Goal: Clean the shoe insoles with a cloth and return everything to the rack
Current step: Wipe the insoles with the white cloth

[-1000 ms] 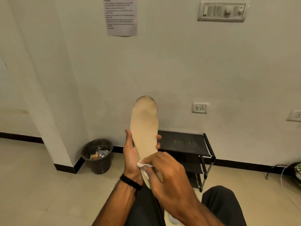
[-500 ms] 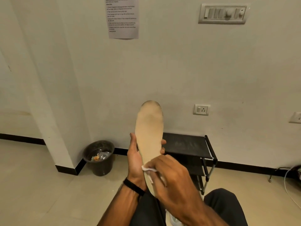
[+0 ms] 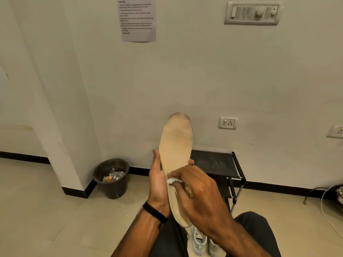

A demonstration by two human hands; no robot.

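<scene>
**Insole held upright and wiped with a cloth in front of the shoe rack**

The left hand (image 3: pixel 157 180) grips the beige insole (image 3: pixel 176 154) from behind and from its left edge: the thumb lies up along the left edge, and one fingertip shows at the right edge, so the fingers wrap the back. A black band (image 3: pixel 155 212) circles the left wrist. The insole stands nearly upright, toe end uppermost and darkened with dirt, heel end lowest, just above the person's lap. The right hand (image 3: pixel 200 193) lies across the lower half of the insole, its fingers curled round a small white cloth (image 3: pixel 172 180) and pressing it against the insole's face; only a small part of the cloth shows at the fingertips.

All other positions are given relative to the shoe rack (image 3: pixel 219 164), a black frame with dark shelves standing against the wall. The insole and both hands are in front of the rack, covering its left end. Below and in front of the rack, between the person's dark-trousered knees, stands a pair of white shoes (image 3: pixel 204 243), partly hidden by the right forearm. To the left of the rack, at the foot of a wall corner, stands a dark bin (image 3: pixel 111 179) holding scraps. Above the rack a wall socket (image 3: pixel 228 123) is mounted; a second socket (image 3: pixel 336 131) lies farther right at the edge of the view. High above the rack are a switch panel (image 3: pixel 252 13) and, to its left, a printed sheet (image 3: pixel 137 19) whose text is too small to read. On the floor to the right of the rack, white cable (image 3: pixel 326 206) trails near the skirting.
</scene>
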